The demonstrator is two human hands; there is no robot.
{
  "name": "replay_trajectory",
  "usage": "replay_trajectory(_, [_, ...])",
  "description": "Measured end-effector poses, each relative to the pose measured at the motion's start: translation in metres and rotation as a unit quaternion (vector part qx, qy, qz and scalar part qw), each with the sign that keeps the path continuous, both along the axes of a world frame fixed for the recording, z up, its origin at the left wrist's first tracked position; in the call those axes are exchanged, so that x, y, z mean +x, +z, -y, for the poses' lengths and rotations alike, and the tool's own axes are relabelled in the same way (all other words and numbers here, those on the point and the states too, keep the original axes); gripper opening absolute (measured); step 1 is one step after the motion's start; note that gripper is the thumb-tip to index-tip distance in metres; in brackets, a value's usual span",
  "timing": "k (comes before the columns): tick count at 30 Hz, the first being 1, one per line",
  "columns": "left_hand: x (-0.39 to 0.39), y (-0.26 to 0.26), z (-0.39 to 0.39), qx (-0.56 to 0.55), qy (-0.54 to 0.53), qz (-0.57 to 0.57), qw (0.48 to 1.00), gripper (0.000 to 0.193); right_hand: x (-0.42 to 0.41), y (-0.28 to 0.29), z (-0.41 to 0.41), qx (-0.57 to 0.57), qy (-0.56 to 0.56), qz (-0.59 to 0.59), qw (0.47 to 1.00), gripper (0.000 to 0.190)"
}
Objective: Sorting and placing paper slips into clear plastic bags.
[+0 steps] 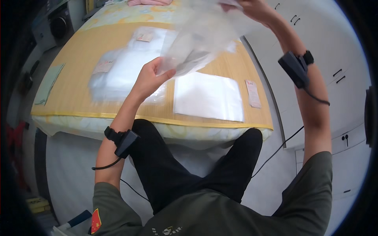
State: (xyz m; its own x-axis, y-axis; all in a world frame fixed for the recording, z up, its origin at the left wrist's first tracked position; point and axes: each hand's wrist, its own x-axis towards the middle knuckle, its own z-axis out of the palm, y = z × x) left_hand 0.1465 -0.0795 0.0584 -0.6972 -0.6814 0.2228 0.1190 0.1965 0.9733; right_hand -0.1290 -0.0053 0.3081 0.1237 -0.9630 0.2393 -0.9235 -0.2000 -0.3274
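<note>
Both hands hold up a translucent plastic bag (195, 38), stretched at a slant over the bed and blurred by motion. My left hand (155, 73) pinches its lower left corner between thumb and fingers. Up at the top edge of the view, my right hand (251, 10) grips the other end, its fingertips partly hidden by the film. Beneath lies a flat stack of clear plastic bags (209, 97). To the left, a puffier pile of plastic bags (118, 76) bears a printed card (103, 66). Behind it, more plastic bags (159, 37) carry another card (144, 37).
A straw mat (73, 82) covers the bed. On its right lie printed cards (253, 93); on its left, a folded green cloth (48, 84). Pink fabric (150, 2) sits at the far end. White cabinets (319, 53) stand close on the right. A black cable (276, 152) hangs by my right side.
</note>
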Motion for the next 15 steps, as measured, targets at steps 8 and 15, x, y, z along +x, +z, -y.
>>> replay_trajectory(8, [0.017, -0.026, 0.006, -0.054, 0.028, 0.006, 0.998, 0.050, -0.029, -0.012, -0.026, 0.028, 0.011, 0.055, 0.998, 0.025])
replay_trajectory(15, [0.027, -0.058, 0.028, -0.027, 0.043, 0.011, 0.999, 0.025, -0.043, -0.053, 0.031, -0.002, -0.044, 0.038, 0.998, 0.027])
